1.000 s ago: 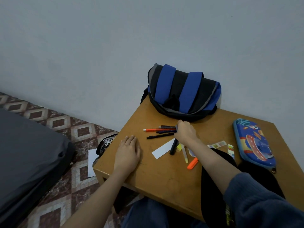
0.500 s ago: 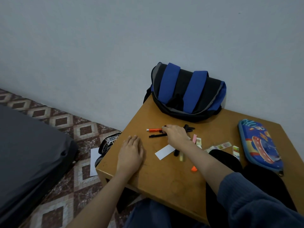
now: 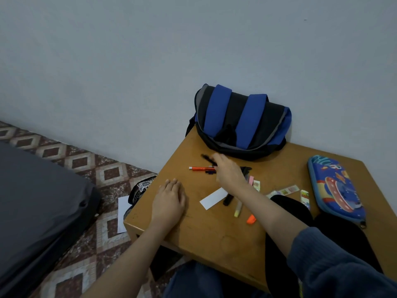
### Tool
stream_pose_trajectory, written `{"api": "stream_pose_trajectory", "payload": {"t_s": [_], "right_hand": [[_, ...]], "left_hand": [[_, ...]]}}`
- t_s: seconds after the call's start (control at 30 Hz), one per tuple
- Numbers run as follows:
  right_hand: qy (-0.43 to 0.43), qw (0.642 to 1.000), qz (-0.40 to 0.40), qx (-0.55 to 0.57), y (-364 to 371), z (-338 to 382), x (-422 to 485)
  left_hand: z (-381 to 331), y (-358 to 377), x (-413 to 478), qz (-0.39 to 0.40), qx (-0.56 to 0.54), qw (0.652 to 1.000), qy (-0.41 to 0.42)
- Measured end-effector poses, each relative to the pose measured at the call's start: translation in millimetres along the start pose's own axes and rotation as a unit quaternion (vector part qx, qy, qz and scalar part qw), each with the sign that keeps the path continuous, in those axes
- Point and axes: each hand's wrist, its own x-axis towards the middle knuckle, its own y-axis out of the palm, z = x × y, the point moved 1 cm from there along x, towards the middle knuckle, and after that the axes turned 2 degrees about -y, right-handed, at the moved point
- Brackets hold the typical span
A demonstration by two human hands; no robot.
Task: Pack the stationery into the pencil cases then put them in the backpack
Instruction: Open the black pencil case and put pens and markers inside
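The orange pen [image 3: 200, 168] and black pen [image 3: 206, 158] sit just in front of the backpack [image 3: 242, 121]. They look like light, stiff, slick barrels that we would pinch mid-shaft. Our left hand [image 3: 169, 198] lies flat, fingers straight, nearer us than the backpack. Our right hand [image 3: 228, 174] blurs over them, and we cannot tell its grip.

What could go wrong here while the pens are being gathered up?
1. The right hand is blurred and seems to pinch the black pen only by one end, so the pen could slip out.
2. The right forearm crosses just above the yellow highlighter and the orange highlighter. It might sweep them across the table.
3. The blue pencil case looks zipped shut, so opening it may mean setting the pens down.
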Motion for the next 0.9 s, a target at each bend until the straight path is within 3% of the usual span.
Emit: {"api": "stream_pose_trajectory", "payload": {"t_s": [0.13, 0.27, 0.43, 0.6, 0.73, 0.9], "right_hand": [[0.060, 0.965, -0.166, 0.195, -50.4, -9.9, -6.2], [0.184, 0.905, -0.193, 0.332, -87.0, -43.6, -25.5], [0.272, 0.879, -0.190, 0.342, -111.6, -90.3, -71.5], [0.339, 0.855, -0.146, 0.364, -125.2, -123.7, -129.7], [0.346, 0.869, -0.126, 0.329, -125.4, -137.9, -159.4], [0.354, 0.883, -0.119, 0.283, -122.9, -150.7, -181.3]], "left_hand": [[-25.4, -7.9, 2.1, 0.005, 0.027, 0.999, -0.034], [-78.7, -6.7, -15.1, -0.009, -0.033, 0.999, 0.033], [-148.9, 9.3, -44.3, 0.072, -0.131, 0.975, 0.166], [-196.2, 19.0, -71.4, 0.155, -0.102, 0.946, 0.266], [-205.6, 34.4, -87.1, 0.225, -0.058, 0.920, 0.316], [-199.1, 49.8, -93.2, 0.211, 0.014, 0.914, 0.348]]}}
